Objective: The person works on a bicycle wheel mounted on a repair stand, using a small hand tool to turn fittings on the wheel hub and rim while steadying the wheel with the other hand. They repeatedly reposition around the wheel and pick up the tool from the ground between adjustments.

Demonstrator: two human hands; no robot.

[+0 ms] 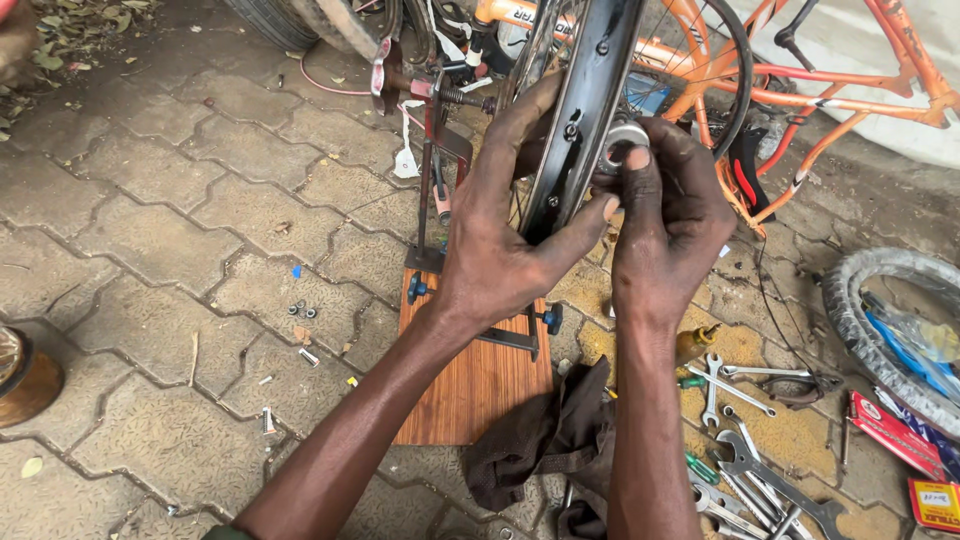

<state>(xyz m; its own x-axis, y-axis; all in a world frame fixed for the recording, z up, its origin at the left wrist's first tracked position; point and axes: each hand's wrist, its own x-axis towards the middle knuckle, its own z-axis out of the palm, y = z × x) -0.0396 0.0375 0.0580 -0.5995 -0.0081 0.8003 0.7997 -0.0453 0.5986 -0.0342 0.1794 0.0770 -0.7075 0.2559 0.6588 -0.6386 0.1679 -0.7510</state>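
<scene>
Two bare hands are working at the upper centre of the frame over grey interlocking paving stones (150, 250). Surroundings: an orange-framed bicycle (860, 85) is standing at the upper right, a grey rubber tyre (870, 290) is lying at the right edge, loose steel spanners (745, 470) are lying scattered at the lower right, and a dark brown rag (545, 440) is lying bunched at the lower centre, overlapping the brown wooden base board (470, 385) of a metal stand. Small nuts and bolts (300, 310) are lying on the paving left of centre.

The left hand (500, 240) is wrapping around the black metal bicycle wheel rim (580, 130), fingers curled behind it and thumb crossing its front face. The right hand (670, 215) is closing narrowly on a small round silver hub part (625, 137), thumb pressing its front while the fingers are curling behind it.

The rim is standing upright between the two hands, hiding the stand's upper part; the silver part is sitting just right of the rim, at the right thumb tip.
</scene>
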